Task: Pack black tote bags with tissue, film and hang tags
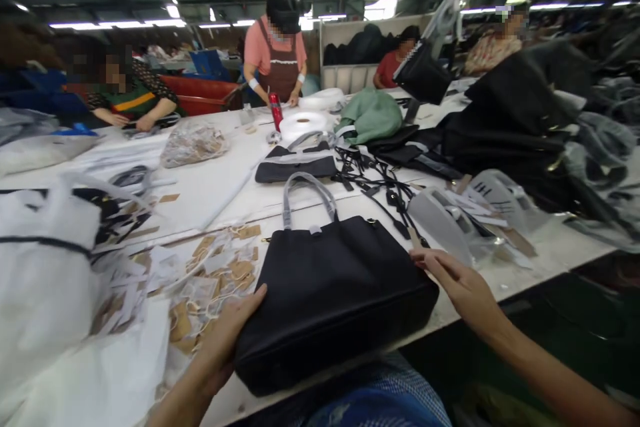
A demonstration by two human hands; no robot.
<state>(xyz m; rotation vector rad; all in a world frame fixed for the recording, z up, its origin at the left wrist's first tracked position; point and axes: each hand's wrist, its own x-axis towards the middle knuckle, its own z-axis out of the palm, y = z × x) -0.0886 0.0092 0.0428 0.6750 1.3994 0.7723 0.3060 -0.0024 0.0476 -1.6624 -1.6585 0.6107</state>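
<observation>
A black handbag point(335, 287) lies tilted on the table in front of me, its base toward me. Clear plastic wraps its raised handles point(309, 181). My left hand point(233, 327) grips the bag's left side, thumb on the upper face and the other fingers mostly hidden. At the upper right edge, my right hand point(453, 280) has its fingers closed against the bag. A small beige tag point(415, 237) shows just above those fingertips; whether they touch it I cannot tell.
Paper tags point(240, 270) and white slips litter the left side, beside a white sack point(45, 267). Black straps point(385, 190), plastic-wrapped pieces point(445, 220) and a black bag pile point(515, 133) lie right. A flatter black bag point(295, 167) sits beyond. Several co-workers are at the far side.
</observation>
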